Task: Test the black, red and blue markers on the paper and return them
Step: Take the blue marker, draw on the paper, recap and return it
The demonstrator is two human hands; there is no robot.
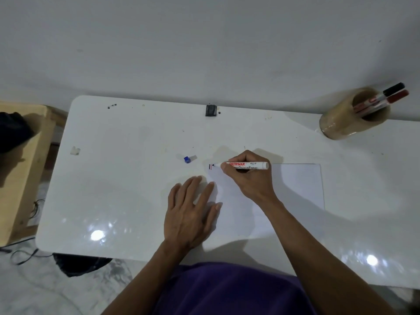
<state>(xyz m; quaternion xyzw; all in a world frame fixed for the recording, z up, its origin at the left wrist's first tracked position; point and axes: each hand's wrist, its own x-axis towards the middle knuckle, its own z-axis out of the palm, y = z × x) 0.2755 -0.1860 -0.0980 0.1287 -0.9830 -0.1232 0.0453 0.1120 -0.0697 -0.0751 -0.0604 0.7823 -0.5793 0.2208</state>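
On marker [246,165] between right-hand fingers [236,160]: "SNOWMAN", smaller print seemingly unreadable.

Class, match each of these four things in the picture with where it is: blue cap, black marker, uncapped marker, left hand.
Things:
1. blue cap
2. black marker
3. uncapped marker
4. left hand

Places:
A. standing in the holder at the far right
B. lying flat, palm down, on the paper's left edge
C. loose on the table, left of the paper
D. gripped in the right hand, tip on the paper

Pairs: 1-C, 2-A, 3-D, 4-B
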